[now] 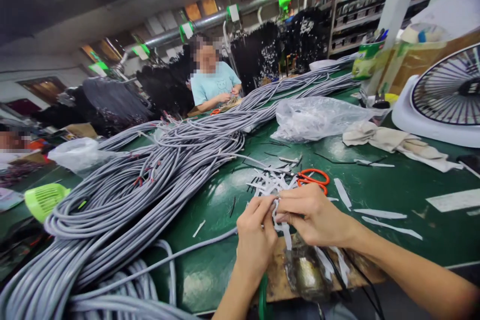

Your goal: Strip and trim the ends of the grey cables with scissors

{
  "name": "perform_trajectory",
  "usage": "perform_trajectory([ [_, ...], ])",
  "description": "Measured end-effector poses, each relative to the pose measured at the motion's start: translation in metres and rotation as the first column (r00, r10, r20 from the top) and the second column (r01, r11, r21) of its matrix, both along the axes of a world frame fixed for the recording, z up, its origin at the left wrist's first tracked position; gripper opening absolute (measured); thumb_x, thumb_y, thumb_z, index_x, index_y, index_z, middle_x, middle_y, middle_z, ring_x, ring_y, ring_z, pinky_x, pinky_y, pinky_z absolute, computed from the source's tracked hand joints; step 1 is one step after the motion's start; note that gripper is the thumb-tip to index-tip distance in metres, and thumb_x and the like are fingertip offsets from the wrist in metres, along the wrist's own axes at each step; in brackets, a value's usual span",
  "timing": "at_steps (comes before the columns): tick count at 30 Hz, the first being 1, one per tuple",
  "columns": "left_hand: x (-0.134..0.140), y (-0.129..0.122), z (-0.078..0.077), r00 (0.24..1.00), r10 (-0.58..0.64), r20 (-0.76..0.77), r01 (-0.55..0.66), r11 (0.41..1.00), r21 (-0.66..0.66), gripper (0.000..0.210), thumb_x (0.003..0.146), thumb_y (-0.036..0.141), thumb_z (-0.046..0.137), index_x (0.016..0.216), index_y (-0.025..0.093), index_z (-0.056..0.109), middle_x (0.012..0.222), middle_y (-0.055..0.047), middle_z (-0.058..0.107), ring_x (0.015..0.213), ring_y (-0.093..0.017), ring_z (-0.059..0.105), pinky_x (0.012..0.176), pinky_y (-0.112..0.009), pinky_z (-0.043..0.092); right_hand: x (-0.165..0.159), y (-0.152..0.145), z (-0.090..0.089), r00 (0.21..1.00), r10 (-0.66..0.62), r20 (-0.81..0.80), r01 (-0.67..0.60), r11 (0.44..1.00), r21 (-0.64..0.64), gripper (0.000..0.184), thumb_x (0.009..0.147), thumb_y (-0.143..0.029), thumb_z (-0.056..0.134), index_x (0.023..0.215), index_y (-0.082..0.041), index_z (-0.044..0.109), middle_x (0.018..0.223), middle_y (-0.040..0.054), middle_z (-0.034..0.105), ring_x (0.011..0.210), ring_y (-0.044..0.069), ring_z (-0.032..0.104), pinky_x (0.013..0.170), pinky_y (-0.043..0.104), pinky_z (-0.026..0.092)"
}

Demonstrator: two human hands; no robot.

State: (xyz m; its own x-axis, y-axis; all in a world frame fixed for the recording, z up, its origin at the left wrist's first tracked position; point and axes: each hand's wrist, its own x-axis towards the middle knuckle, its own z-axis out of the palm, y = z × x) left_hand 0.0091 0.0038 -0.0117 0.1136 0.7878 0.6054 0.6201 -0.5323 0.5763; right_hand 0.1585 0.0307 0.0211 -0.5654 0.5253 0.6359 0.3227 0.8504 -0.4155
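Observation:
My left hand (257,227) is closed, pinching near the end of a grey cable (204,246) that runs in from the left. My right hand (309,212) meets it fingertip to fingertip, closed on a white strip (287,236) that hangs down between the two hands. My fingers hide the cable's tip. Just beyond them lies a heap of white strips (267,182) mixed with short black pieces. Orange-handled scissors (314,172) rest beside this heap, partly behind my right hand.
Large coils of grey cable (123,210) cover the table's left and run to the back. A clear plastic bag (315,117), cloth gloves (397,142) and a white fan (468,90) stand to the right. Below my hands is a wooden board (279,280) with a metal device. Across sits another person (214,82).

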Motion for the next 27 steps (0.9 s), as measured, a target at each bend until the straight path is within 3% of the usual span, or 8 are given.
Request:
perform_trajectory([
  [3,0.003,-0.001,-0.004,0.985,-0.124,-0.123,0.131,0.990,0.047,0.030,0.081,0.001,0.041,0.095,0.016,0.063,0.084,-0.008,0.063,0.077,-0.016,0.058,0.070,-0.027,0.048,0.003,0.007,-0.003,0.979,-0.204,0.017,0.201,0.974,0.105,0.027,0.080,-0.013,0.045,0.056,-0.015,0.056,0.052,-0.0009,0.046,0.048,0.009,0.036,0.049,0.023,0.022],
  [6,-0.003,-0.008,-0.002,0.980,-0.174,-0.097,0.183,0.979,0.092,0.024,0.082,0.004,0.044,0.094,0.016,0.061,0.083,-0.007,0.061,0.076,-0.015,0.057,0.069,-0.026,0.047,0.013,0.023,-0.001,0.954,-0.301,0.000,0.301,0.954,0.008,0.026,0.079,-0.018,0.051,0.053,-0.015,0.055,0.054,-0.0010,0.050,0.050,0.008,0.040,0.051,0.022,0.025],
  [9,-0.015,-0.012,0.005,0.955,-0.021,0.297,-0.013,0.994,0.113,0.011,0.086,0.016,0.046,0.079,0.017,0.055,0.071,-0.001,0.052,0.064,-0.012,0.052,0.060,-0.022,0.044,0.036,0.038,0.005,0.837,-0.547,-0.024,0.543,0.834,-0.100,0.028,0.079,-0.020,0.049,0.053,-0.014,0.055,0.055,0.0009,0.053,0.052,0.010,0.043,0.051,0.022,0.026],
  [11,-0.019,-0.010,0.008,0.797,0.076,0.599,-0.090,0.996,-0.007,0.014,0.088,0.025,0.046,0.077,0.018,0.050,0.065,0.003,0.044,0.053,-0.008,0.044,0.051,-0.018,0.039,0.051,0.043,0.007,0.736,-0.670,0.096,0.675,0.720,-0.159,0.033,0.085,-0.024,0.041,0.061,-0.014,0.061,0.057,0.0030,0.057,0.053,0.012,0.045,0.052,0.023,0.027],
  [13,-0.018,-0.008,0.009,0.719,0.088,0.689,0.036,0.986,-0.163,0.012,0.086,0.030,0.050,0.086,0.018,0.049,0.062,0.005,0.044,0.048,-0.006,0.038,0.046,-0.015,0.033,0.055,0.043,0.006,0.749,-0.563,0.350,0.650,0.727,-0.220,0.031,0.083,-0.028,0.044,0.063,-0.015,0.064,0.058,0.0031,0.060,0.054,0.013,0.049,0.051,0.023,0.029],
  [17,-0.009,-0.007,0.006,0.675,0.012,0.738,0.249,0.938,-0.243,0.025,0.084,0.032,0.054,0.099,0.023,0.037,0.057,0.008,0.046,0.043,-0.004,0.033,0.043,-0.013,0.026,0.041,0.039,-0.009,0.789,-0.345,0.508,0.522,0.813,-0.258,0.023,0.072,-0.039,0.059,0.064,-0.019,0.068,0.059,0.0008,0.063,0.056,0.013,0.055,0.054,0.020,0.036],
  [21,-0.005,-0.012,0.003,0.706,-0.012,0.708,0.268,0.930,-0.251,0.020,0.086,0.034,0.049,0.096,0.022,0.037,0.055,0.008,0.044,0.043,-0.004,0.030,0.042,-0.013,0.022,0.035,0.047,-0.024,0.658,-0.454,0.601,0.662,0.730,-0.173,0.023,0.076,-0.019,0.049,0.089,-0.012,0.066,0.088,0.0143,0.065,0.080,0.021,0.060,0.065,0.026,0.039],
  [27,-0.006,-0.013,-0.003,0.773,-0.035,0.633,0.244,0.938,-0.247,0.027,0.090,0.032,0.044,0.112,0.018,0.047,0.058,0.005,0.038,0.047,-0.007,0.033,0.043,-0.016,0.026,0.045,0.056,-0.028,0.549,-0.536,0.641,0.757,0.644,-0.110,0.017,0.065,-0.011,0.052,0.077,-0.010,0.063,0.077,0.0168,0.063,0.071,0.027,0.061,0.055,0.029,0.037],
])
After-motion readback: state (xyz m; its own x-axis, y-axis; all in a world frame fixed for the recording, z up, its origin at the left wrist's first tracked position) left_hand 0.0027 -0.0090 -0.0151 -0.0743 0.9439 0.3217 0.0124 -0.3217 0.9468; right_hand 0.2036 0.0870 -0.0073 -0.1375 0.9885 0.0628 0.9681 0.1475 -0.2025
